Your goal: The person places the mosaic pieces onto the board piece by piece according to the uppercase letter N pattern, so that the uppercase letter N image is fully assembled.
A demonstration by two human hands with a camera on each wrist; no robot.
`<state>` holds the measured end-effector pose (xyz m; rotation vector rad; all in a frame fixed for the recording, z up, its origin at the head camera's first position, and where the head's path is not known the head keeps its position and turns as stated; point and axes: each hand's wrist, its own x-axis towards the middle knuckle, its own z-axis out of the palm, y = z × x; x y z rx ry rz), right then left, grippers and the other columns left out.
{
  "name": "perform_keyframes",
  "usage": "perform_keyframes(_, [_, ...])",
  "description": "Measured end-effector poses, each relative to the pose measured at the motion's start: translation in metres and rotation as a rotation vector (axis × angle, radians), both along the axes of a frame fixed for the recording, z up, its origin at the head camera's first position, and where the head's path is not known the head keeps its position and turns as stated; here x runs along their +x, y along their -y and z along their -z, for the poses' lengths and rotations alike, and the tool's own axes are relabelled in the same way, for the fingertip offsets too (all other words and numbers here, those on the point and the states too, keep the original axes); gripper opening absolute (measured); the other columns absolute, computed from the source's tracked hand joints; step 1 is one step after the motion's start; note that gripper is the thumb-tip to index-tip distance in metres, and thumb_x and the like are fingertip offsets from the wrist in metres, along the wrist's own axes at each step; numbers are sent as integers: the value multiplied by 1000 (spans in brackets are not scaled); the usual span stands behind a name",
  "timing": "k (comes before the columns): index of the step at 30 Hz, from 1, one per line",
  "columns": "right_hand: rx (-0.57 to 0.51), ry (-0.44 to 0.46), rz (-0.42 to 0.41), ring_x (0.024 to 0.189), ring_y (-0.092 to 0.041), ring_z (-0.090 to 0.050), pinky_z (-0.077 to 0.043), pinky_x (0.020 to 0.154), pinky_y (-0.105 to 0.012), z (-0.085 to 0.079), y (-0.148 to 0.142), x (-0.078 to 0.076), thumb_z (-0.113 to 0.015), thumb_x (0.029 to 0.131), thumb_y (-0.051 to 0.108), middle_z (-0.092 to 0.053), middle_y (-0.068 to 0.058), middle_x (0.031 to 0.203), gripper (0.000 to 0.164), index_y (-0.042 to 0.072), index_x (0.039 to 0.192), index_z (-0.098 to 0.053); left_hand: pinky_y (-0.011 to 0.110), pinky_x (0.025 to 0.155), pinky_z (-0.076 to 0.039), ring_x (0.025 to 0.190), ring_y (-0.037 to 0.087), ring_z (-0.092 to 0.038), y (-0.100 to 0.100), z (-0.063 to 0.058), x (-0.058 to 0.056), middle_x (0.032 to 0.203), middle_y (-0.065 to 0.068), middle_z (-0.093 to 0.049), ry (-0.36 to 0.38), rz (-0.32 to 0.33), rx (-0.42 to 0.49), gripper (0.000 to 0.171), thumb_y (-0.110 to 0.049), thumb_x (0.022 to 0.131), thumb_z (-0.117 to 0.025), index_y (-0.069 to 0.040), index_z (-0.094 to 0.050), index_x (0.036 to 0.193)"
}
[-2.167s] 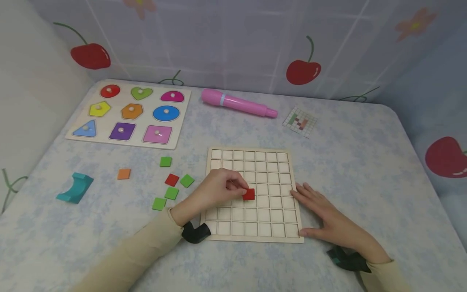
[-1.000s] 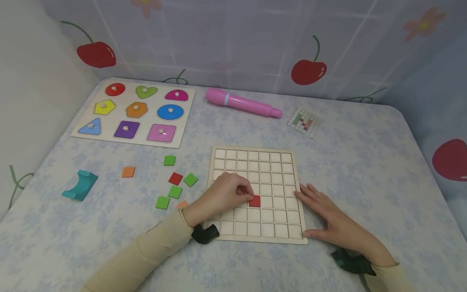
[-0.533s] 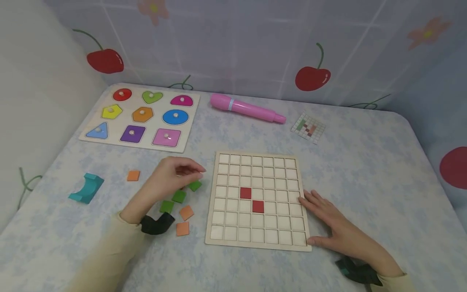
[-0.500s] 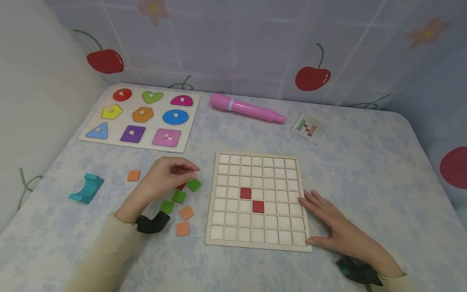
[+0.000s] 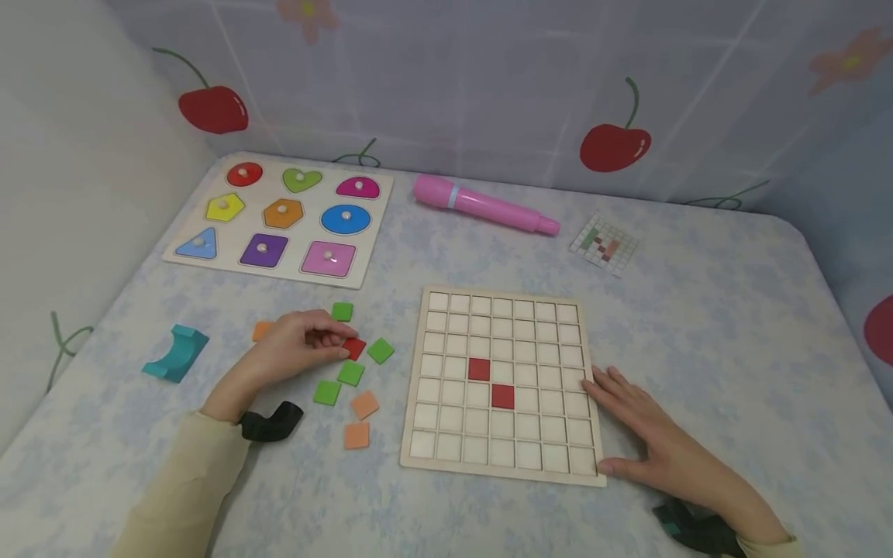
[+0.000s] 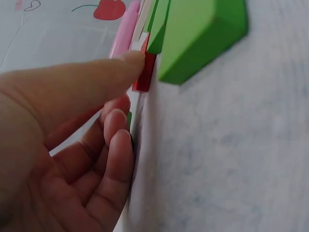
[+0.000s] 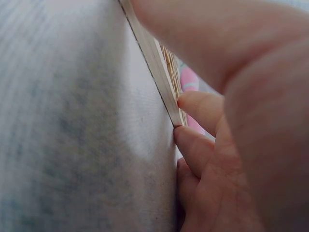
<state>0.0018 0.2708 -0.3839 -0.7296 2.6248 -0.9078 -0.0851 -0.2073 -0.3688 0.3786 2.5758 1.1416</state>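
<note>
My left hand [image 5: 296,345] is among the loose square tiles left of the board. Its thumb and forefinger pinch the edge of a red tile [image 5: 354,348], which also shows at the thumb tip in the left wrist view. Around it lie green tiles, one [image 5: 380,351] just to the right, and two orange tiles [image 5: 356,435] nearer the front. My right hand [image 5: 659,438] rests with extended fingers and thumb against the right edge of the wooden grid board [image 5: 598,434]. Two red tiles [image 5: 503,397] sit diagonally in the board's cells.
A knobbed shape puzzle [image 5: 293,267] lies at the back left, a pink wand-like toy [image 5: 488,208] behind the board. Right of that is a small printed grid card [image 5: 605,245]. A teal arch block [image 5: 176,353] and a partly covered orange tile [image 5: 261,330] lie on the left.
My left hand has let go of the second red tile in the board, moved left to the loose tiles and taken hold of another red one. My right hand has stayed at the board's edge.
</note>
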Motion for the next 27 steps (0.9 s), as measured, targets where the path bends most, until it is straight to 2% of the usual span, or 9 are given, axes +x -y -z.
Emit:
perform_keyframes(10, [-10,9,-21,135,-22,0,1,105,-22,-4,3,-3,-72,72,36,-9,-5,148,87,19,142,-22,22,59,-43,69,16,-49,0,0,3,76,0,-53,-67,-15,-70,26,-16,74,-72,-11,-66,99])
perform_keyframes(13, [-31,5,-23,135,-23,0,-1,106,-30,-4,4,-2,-71,72,34,-10,-6,148,86,18,141,-23,23,59,-43,69,17,-48,2,3,4,76,0,-52,-76,-24,-63,24,-16,74,-73,-13,-65,97])
perform_keyframes(17, [-47,7,-29,135,-23,0,-2,106,-34,-3,3,1,-71,73,32,-10,-7,148,85,16,141,-23,23,57,-42,68,17,-48,2,6,6,76,1,-52,-81,-30,-43,22,-17,73,-73,-16,-63,92])
perform_keyframes(19, [-33,9,-25,135,-23,0,-1,106,-30,-3,1,1,-71,73,33,-10,-6,148,86,18,142,-22,23,57,-42,67,17,-48,2,7,5,76,1,-52,-79,-29,-33,20,-19,74,-73,-18,-62,90])
perform_keyframes(25, [-20,13,-15,135,-23,0,-3,106,-41,-2,-2,0,-72,72,33,-11,-5,148,87,18,141,-23,24,55,-40,64,17,-48,0,7,2,73,-1,-54,-80,-10,-9,16,-22,75,-71,-19,-62,88])
perform_keyframes(27, [-21,9,-15,135,-23,-1,-2,106,-40,-2,-2,-1,-72,72,33,-11,-5,148,87,18,141,-23,24,55,-40,63,17,-49,0,6,2,72,-1,-54,-77,-15,-4,14,-24,76,-70,-19,-63,87])
